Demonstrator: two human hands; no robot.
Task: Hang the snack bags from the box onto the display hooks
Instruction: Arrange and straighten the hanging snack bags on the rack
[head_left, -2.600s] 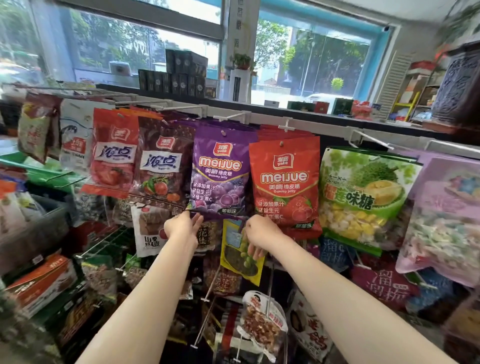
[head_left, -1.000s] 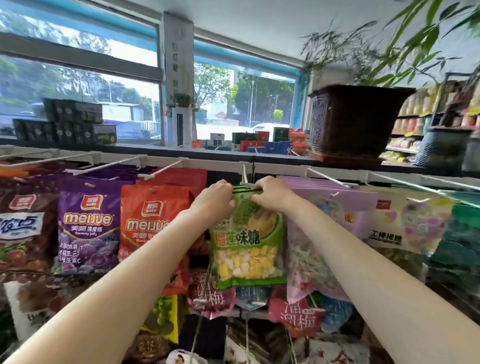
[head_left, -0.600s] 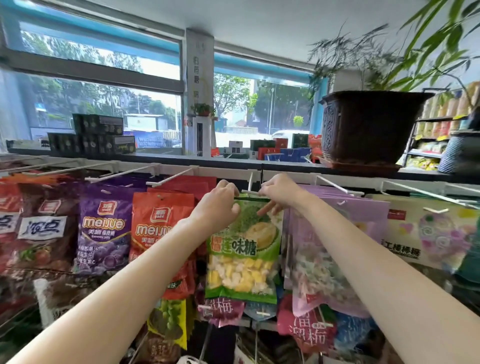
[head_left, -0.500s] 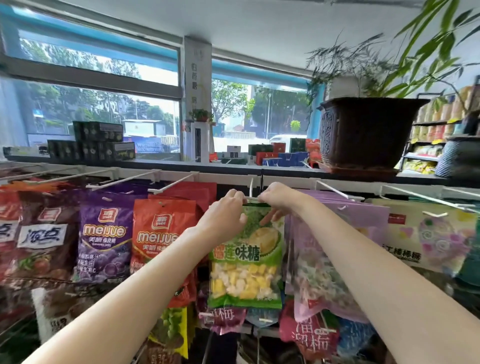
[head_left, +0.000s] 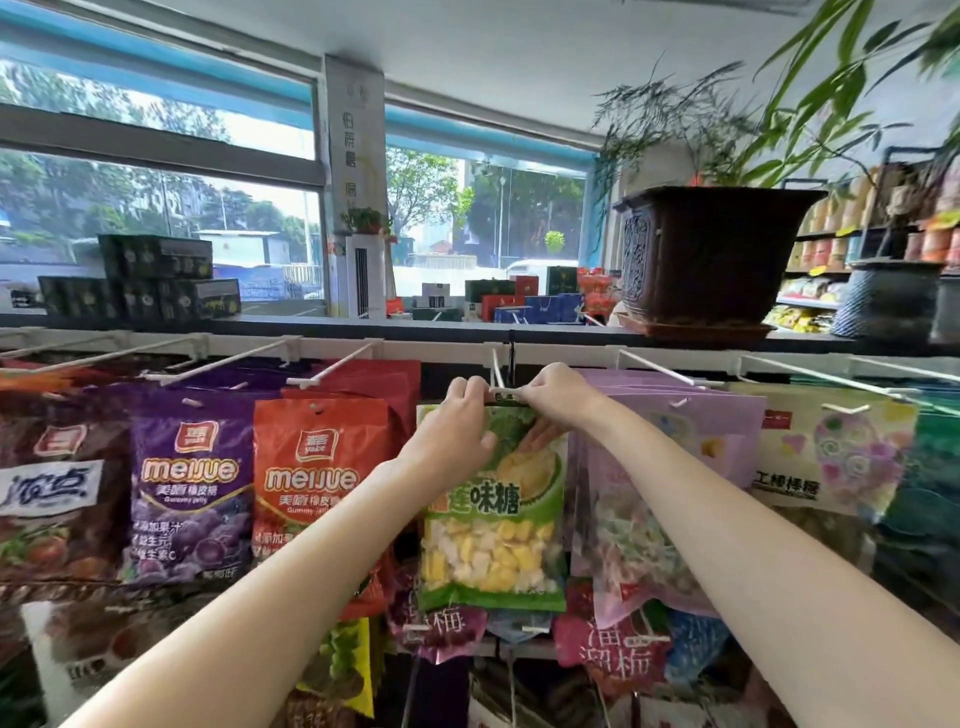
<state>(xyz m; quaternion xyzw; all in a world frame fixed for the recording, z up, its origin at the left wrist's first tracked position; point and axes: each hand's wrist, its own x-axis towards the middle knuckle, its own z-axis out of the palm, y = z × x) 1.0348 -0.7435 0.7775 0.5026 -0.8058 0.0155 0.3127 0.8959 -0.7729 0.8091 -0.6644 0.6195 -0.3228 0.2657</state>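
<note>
1. Along the top: a white display rail (head_left: 571, 353) with white hooks pointing toward the viewer, under a dark window ledge (head_left: 311, 325).
2. On that ledge, at right: a large dark plant pot (head_left: 711, 254) on a saucer, green fronds overhead.
3. Hung in a row from left: a brown fruit-candy bag (head_left: 47, 483), a purple grape gummy bag (head_left: 189, 483), a red-orange gummy bag (head_left: 317, 467), then a lilac candy bag (head_left: 649, 499) and a pale heart-printed bag (head_left: 831, 457) further right.
4. Between the red-orange and lilac bags: the green durian candy bag (head_left: 493, 525), hanging upright, its top edge level with the tip of the centre hook (head_left: 497, 370); cannot tell whether the hole is already over the hook.
5. Left hand (head_left: 454, 436): grip clamped on the durian bag's upper left corner, fingers curled round it.
6. Right hand (head_left: 558, 397): grip pinched on the bag's top edge just right of the hook tip, fingers tucked behind the bag.
7. Below: plum-candy packets (head_left: 613, 654) on a lower row.
</note>
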